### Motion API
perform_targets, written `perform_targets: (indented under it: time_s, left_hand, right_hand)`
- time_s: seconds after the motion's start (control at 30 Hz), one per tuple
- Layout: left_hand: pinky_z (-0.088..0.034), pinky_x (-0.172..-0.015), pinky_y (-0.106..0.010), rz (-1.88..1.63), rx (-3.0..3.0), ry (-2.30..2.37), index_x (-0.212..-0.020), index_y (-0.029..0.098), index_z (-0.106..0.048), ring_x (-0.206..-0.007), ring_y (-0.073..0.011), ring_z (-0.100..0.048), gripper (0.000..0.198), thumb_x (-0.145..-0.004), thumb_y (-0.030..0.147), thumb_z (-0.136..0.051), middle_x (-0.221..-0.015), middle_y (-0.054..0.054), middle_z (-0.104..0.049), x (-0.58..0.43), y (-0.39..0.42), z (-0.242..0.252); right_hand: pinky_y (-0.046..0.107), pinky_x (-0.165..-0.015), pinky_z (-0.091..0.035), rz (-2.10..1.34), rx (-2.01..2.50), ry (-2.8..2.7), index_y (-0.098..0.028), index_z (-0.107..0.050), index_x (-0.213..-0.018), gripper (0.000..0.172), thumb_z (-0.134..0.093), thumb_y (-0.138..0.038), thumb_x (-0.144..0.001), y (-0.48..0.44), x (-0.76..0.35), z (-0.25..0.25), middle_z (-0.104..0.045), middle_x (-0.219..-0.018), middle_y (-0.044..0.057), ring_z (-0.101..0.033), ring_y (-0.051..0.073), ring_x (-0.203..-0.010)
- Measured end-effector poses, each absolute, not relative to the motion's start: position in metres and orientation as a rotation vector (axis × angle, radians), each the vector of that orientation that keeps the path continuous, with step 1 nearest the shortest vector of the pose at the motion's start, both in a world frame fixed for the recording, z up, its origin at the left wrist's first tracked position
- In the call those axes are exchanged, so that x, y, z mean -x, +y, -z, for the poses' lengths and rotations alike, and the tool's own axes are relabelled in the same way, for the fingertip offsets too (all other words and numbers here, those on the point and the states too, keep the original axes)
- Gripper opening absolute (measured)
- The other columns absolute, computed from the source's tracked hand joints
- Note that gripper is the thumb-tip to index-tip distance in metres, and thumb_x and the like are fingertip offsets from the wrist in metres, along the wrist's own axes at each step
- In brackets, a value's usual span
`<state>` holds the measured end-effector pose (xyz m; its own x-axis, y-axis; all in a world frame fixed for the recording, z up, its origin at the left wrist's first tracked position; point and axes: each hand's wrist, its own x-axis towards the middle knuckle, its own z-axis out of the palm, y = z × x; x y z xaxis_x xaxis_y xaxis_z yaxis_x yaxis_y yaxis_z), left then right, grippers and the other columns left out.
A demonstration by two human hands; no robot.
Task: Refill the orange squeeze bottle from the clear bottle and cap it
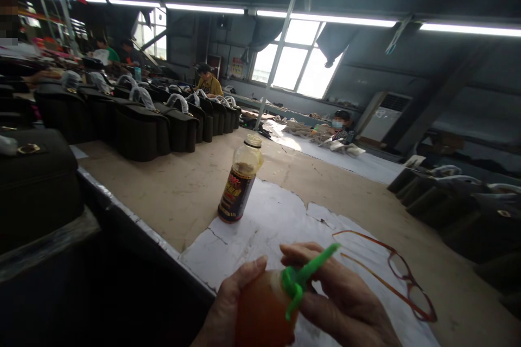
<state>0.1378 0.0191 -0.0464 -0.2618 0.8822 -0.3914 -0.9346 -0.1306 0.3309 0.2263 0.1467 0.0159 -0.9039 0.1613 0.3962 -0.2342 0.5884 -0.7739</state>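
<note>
My left hand (pixel 228 298) is wrapped round an orange squeeze bottle (pixel 260 312) at the bottom of the head view, its thumb along the near side. On the bottle's neck sits a bright green nozzle cap (pixel 292 282), its spout pointing up and to the right. The fingers and thumb of my right hand (pixel 345 293) close round this cap from the right; the exact contact is partly hidden. Beyond my hands an uncapped bottle (pixel 240 187) with a dark label stands upright. Eyeglasses (pixel 409 280) with brown frames lie unfolded to the right of my right hand.
Torn white paper (pixel 264 217) covers part of the brown tabletop (pixel 345 190). Dark handbags (pixel 140 127) with wrapped handles line the left side; more handbags (pixel 456 206) stand at right. The table edge (pixel 134 214) runs along the left. Several people sit farther back.
</note>
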Motion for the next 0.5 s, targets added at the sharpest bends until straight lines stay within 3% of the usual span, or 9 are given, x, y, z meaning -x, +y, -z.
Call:
perform_targets:
  time_s: [0.13, 0.23, 0.37, 0.5]
  left_hand:
    - [-0.049, -0.047, -0.027, -1.678, 0.088, 0.524, -0.081, 0.003, -0.064, -0.049, -0.0209, -0.062, 0.047, -0.075, 0.047, -0.051, -0.061, -0.015, -0.067, -0.136, 0.017, 0.049]
    - [-0.046, -0.045, -0.024, -1.714, 0.103, 0.530, -0.078, 0.003, -0.063, -0.047, -0.0192, -0.061, 0.048, -0.078, 0.049, -0.050, -0.058, -0.014, -0.065, -0.141, 0.017, 0.049]
    - [-0.040, -0.043, -0.021, -2.091, 0.031, 0.785, -0.077, 0.012, -0.062, -0.043, -0.0134, -0.052, 0.039, -0.073, 0.050, -0.062, -0.054, -0.004, -0.059, -0.154, 0.020, 0.051]
    - [-0.043, -0.052, -0.022, -2.500, 0.033, 1.163, -0.082, 0.016, -0.062, -0.058, -0.0155, -0.055, 0.043, -0.061, 0.053, -0.073, -0.062, -0.001, -0.061, -0.160, 0.021, 0.052]
  right_hand:
    - [0.018, -0.072, -0.049, -1.096, -0.300, -2.435, -0.037, -0.065, -0.101, 0.018, -0.060, -0.036, -0.084, 0.143, -0.221, -0.026, -0.060, -0.093, -0.003, -0.057, 0.014, -0.088]
    - [0.021, -0.072, -0.048, -0.885, -0.294, -2.387, -0.031, -0.062, -0.101, 0.016, -0.056, -0.034, -0.087, 0.140, -0.219, -0.019, -0.059, -0.088, -0.002, -0.057, 0.014, -0.083]
    - [0.024, -0.064, -0.047, -0.684, -0.038, -2.296, -0.025, -0.059, -0.094, 0.011, -0.053, -0.030, -0.087, 0.126, -0.218, 0.003, -0.058, -0.085, 0.001, -0.056, 0.015, -0.075]
    - [0.026, -0.053, -0.041, -0.919, 0.450, -2.055, -0.022, -0.055, -0.076, 0.022, -0.057, -0.043, -0.082, 0.097, -0.213, 0.020, -0.054, -0.067, 0.000, -0.049, 0.015, -0.056]
